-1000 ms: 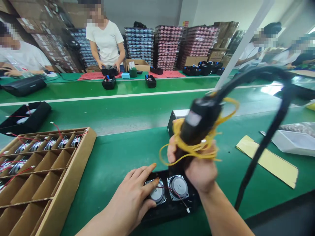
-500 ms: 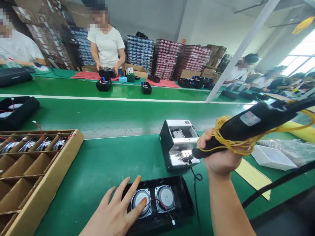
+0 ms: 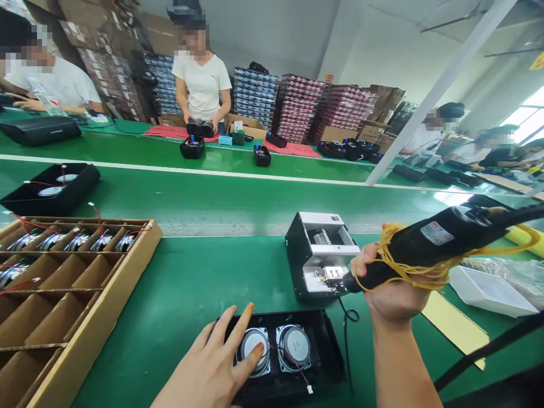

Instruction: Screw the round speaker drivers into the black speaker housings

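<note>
A black housing (image 3: 317, 331) with two round silver speakers lies on the green table at the bottom centre. Over its left side rests my left hand (image 3: 216, 354), fingers spread, the thumb on the left speaker (image 3: 255, 347). Red and black wires with a white plug lie across the right speaker (image 3: 295, 345). My right hand (image 3: 395, 289) is wrapped round a black power screwdriver (image 3: 433, 241) with yellow cord wound about it. The screwdriver's tip is at the front of a silver and black screw feeder (image 3: 323, 255), beyond the housing.
At the left stands a cardboard box (image 3: 97, 328) with dividers and several speakers. Another black housing (image 3: 72, 195) is behind it. A white tray (image 3: 488, 289) and a yellow strip (image 3: 457, 328) lie right. A person (image 3: 202, 85) works across the line; other people sit further off.
The whole view has shifted, so most things appear further right. My left hand still rests on the housing, and my right hand still holds the screwdriver at the feeder.
</note>
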`<state>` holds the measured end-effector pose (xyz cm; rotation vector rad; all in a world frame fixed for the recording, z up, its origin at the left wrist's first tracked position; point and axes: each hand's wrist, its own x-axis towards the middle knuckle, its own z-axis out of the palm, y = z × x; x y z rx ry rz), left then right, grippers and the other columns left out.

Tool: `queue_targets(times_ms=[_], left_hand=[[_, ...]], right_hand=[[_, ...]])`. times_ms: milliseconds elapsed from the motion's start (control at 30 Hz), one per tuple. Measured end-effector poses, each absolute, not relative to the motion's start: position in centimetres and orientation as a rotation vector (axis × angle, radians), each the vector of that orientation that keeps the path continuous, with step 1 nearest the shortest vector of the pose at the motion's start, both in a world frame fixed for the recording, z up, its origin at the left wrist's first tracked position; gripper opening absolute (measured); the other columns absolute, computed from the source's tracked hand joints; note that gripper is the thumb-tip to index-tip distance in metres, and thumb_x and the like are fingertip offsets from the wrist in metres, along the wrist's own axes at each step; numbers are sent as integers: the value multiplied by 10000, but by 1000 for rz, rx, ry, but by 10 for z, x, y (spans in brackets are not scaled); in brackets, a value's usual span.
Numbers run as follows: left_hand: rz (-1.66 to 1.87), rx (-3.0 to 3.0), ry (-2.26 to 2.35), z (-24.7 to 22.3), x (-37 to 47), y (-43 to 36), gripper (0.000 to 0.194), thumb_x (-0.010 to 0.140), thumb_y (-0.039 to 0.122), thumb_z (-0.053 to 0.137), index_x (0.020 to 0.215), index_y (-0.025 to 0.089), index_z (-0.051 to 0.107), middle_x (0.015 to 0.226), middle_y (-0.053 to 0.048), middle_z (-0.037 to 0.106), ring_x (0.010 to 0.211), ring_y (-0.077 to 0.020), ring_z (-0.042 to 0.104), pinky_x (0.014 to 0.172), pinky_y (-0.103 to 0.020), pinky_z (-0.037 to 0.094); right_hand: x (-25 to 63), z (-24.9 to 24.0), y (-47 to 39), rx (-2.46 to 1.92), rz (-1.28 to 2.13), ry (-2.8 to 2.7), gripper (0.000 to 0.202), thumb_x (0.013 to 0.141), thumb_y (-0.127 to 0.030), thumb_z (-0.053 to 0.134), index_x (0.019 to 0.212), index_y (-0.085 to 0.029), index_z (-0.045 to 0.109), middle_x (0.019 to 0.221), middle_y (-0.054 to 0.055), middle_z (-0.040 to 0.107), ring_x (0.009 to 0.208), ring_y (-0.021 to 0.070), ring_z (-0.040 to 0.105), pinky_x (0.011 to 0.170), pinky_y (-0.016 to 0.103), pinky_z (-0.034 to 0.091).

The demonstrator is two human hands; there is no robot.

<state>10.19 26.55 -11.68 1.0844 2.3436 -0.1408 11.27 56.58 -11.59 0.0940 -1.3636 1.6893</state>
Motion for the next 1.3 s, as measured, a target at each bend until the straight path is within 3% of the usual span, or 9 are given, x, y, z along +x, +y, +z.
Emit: queue_targets(times_ms=[167,333,567,800,900,1000,1133,1300], left_hand=[[-103,1036,2384,-116,109,269,945,714,173,850,1516,451,435,1640,-194,-14,1477,-481,-49,1181,-674,260],[-89,1011,2355,-108,112,269,941,723,163,829,1543,390,428,1641,-211,-23,1484,-465,-96,1197,-669,226],[79,1189,2475,-139,116,253,886,767,444,834,1553,364,431,1661,-234,-65,1484,-506,-145,1172,-705,237],[-17,1179,2478,-135,118,255,1025,673,406,901,1566,330,404,1630,-293,-70,1469,-458,-229,1205,-684,128],[-47,1154,2449,-130,119,256,1058,664,394,910,1579,324,383,1634,-282,-75,1481,-463,-201,1208,-676,151],[-69,1058,2418,-121,118,257,1109,647,350,932,1590,366,349,1636,-249,-140,1503,-503,-91,1192,-642,259],[-72,951,2385,-107,117,260,1113,669,328,924,1591,436,309,1651,-187,-170,1513,-533,70,1146,-609,372],[-83,901,2342,-96,115,262,1050,731,305,885,1596,433,303,1668,-163,-148,1506,-531,156,1122,-593,416]], right_hand=[[128,-104,557,148,1714,-1343,629,787,-750,579,1053,-186,663,655,-22,446,450,121,402,402,259,377],[129,-78,511,225,1830,-1305,597,847,-693,639,1221,-229,643,643,-49,408,416,107,335,358,259,350],[108,-94,441,458,2181,-1322,576,958,-691,485,1315,-254,601,709,-14,491,491,123,453,440,255,424],[96,-110,415,448,2330,-1245,491,890,-687,567,1077,-240,647,726,-12,518,521,111,474,485,233,448],[93,-114,412,410,2355,-1253,518,901,-701,534,1095,-233,642,723,-4,527,522,120,478,484,237,442],[91,-120,409,425,2361,-1275,546,917,-719,488,1095,-226,641,703,0,518,499,130,461,469,253,432],[90,-128,404,397,2415,-1293,554,849,-718,589,1099,-226,642,711,-1,522,501,142,474,472,272,434],[91,-134,403,388,2448,-1309,564,824,-725,607,1061,-214,636,714,5,521,511,145,482,480,274,426]])
